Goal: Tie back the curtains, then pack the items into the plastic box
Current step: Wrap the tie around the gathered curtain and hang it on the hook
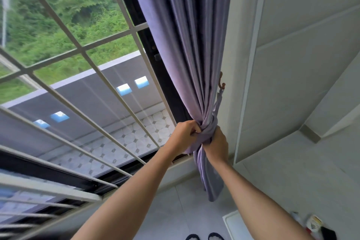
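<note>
Two hands grip the gathered lilac fabric curtain (187, 45) at its bunched waist beside the white wall: the left hand (184, 135) curls round the fabric from the window side, the right hand (216, 145) clutches the matching lilac tie-back band (211, 122), whose strap runs up to a small brown wall hook (222, 84).

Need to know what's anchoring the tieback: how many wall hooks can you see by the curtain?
1. A single brown hook sits on the wall at the purple curtain's right edge, above both hands, with the tieback strap hanging from it. Others may be hidden behind the fabric.
</note>
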### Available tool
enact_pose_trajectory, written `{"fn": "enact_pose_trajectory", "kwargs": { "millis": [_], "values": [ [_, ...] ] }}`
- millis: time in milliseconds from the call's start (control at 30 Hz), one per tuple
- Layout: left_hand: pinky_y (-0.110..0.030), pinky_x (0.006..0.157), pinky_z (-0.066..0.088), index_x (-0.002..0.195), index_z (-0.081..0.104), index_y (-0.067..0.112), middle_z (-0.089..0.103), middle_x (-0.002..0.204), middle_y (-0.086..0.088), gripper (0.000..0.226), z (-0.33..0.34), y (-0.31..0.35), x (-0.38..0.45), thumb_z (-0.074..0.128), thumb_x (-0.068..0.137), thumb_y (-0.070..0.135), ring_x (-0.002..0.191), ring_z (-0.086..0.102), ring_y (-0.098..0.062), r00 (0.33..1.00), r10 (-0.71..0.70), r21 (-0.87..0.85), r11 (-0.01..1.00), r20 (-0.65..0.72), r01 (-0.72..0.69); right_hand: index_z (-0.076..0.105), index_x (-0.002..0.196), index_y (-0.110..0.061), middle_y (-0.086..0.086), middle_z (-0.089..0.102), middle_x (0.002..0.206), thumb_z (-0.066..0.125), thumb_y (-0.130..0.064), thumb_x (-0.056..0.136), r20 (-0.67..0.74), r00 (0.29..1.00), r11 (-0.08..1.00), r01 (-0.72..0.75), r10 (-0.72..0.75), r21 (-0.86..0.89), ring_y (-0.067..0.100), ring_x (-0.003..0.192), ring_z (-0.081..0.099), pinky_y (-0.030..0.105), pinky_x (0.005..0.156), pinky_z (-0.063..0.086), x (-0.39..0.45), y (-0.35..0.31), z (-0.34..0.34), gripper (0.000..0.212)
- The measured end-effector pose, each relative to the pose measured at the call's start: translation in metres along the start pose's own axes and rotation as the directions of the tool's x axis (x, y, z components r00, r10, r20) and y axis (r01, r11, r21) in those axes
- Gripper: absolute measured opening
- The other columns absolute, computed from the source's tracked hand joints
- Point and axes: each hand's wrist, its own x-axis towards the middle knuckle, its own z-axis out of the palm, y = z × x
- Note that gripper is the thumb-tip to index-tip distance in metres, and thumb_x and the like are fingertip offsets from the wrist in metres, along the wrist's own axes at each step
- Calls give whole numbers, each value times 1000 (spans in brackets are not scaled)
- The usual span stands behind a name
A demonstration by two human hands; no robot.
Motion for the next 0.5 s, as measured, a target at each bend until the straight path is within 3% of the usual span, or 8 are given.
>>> {"fn": "enact_pose_trajectory", "kwargs": {
  "millis": [67,200,300,400,500],
  "values": [
    [-22,74,49,97,69,10,71,93,-1,21,-4,-9,0,58,82,0,81,63,-17,1000,28,29,999,3,-28,45,91,-18,-5,55,79,57,-9,83,73,997,998,3,1,-56,25,75,60,27,59,37,4,-1,-4,17],
    [-29,76,53,106,64,15,72,96,1,26,-6,-27,0,56,85,3,83,67,-19,991,103,106,990,-82,-94,50,103,-13,5,64,86,57,-19,89,127,992,993,10,5,-117,29,80,61,27,63,36,6,1,-9,16],
    [-32,77,51,103,69,18,72,91,-3,22,-2,-29,4,54,89,10,78,66,-24,986,85,158,986,-146,-62,53,109,-12,9,69,91,55,-20,91,150,989,994,22,-5,-109,30,85,65,25,65,38,4,2,-11,19],
    [-35,95,37,96,73,21,73,83,1,13,9,-23,5,64,87,20,78,63,-21,947,47,188,982,-317,14,55,111,-15,6,70,94,57,-19,91,182,983,997,9,4,-72,25,88,66,22,67,41,7,5,-16,20],
    [-30,80,30,93,70,21,69,84,6,9,27,-12,2,67,85,25,86,51,-18,903,-95,62,989,-419,133,56,105,-18,-2,66,83,58,-19,90,199,980,999,-5,15,-54,10,74,64,9,57,38,10,8,-21,15]
  ]
}}
